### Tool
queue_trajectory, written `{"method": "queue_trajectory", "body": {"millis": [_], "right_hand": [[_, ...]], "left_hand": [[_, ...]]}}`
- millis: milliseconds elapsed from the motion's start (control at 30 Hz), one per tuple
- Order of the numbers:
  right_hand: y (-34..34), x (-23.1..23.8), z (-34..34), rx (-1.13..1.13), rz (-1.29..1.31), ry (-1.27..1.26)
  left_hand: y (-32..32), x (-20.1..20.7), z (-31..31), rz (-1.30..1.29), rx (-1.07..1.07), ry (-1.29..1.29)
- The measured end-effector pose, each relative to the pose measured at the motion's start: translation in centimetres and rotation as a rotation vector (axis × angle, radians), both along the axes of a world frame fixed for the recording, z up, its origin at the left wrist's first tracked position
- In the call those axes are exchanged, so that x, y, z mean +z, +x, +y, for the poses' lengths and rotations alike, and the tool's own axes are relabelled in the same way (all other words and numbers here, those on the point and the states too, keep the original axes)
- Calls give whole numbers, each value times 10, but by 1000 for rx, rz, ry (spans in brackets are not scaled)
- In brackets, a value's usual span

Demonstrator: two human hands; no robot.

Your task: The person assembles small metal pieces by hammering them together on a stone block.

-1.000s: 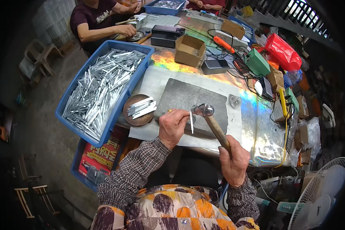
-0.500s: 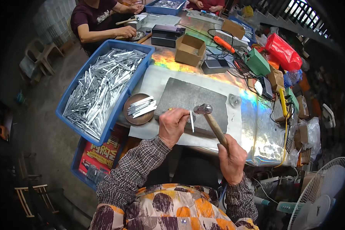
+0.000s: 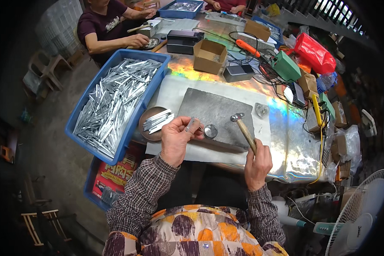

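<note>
My right hand (image 3: 258,166) grips the wooden handle of a hammer (image 3: 246,135), its metal head raised over the right part of a grey stone block (image 3: 217,109). Closed in a pinch at the block's left front edge, my left hand (image 3: 177,138) has a small silvery metal strip (image 3: 192,124) at its fingertips, mostly hidden by the fingers. A round shiny metal disc (image 3: 210,131) sits on the block just right of those fingertips. Beside my left hand, a round brown bowl (image 3: 147,133) holds several silvery strips (image 3: 158,120).
A blue tub (image 3: 70,132) heaped with metal strips stands at the left. Ahead are an open cardboard box (image 3: 209,57), a black device (image 3: 183,42) and tangled cables. A clear plastic lump (image 3: 261,110) lies right of the block. A fan (image 3: 358,213) stands lower right; co-workers sit across the table.
The hammer has lifted off the disc area and moved right with my right hand. My left hand has drawn back left, and the strip no longer points out over the block's front edge.
</note>
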State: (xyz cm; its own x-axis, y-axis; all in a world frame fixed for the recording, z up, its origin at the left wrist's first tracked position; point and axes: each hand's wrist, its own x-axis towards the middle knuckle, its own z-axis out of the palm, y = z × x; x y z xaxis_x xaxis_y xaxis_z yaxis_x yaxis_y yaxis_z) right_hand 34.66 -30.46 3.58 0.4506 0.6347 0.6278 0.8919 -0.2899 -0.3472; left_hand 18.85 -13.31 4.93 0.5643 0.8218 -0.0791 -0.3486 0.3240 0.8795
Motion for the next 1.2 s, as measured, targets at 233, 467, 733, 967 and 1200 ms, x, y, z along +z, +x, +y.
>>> {"method": "queue_trajectory", "body": {"millis": [233, 467, 733, 967, 1200], "right_hand": [[4, -17, 5, -124, -38, -33], [5, -21, 5, -118, -58, -45], [-47, 39, 15, 320, -17, 69], [-70, 40, 24, 631, -12, 117], [-76, 42, 26, 688, 219, 131]], "left_hand": [[-10, -2, -3, -31, -7, -48], [-18, -2, -8, -1, 1, -3], [-26, -6, -48, 155, -97, 314], [-34, 10, -64, 294, -65, 611], [-47, 6, -58, 384, 36, 895]]}}
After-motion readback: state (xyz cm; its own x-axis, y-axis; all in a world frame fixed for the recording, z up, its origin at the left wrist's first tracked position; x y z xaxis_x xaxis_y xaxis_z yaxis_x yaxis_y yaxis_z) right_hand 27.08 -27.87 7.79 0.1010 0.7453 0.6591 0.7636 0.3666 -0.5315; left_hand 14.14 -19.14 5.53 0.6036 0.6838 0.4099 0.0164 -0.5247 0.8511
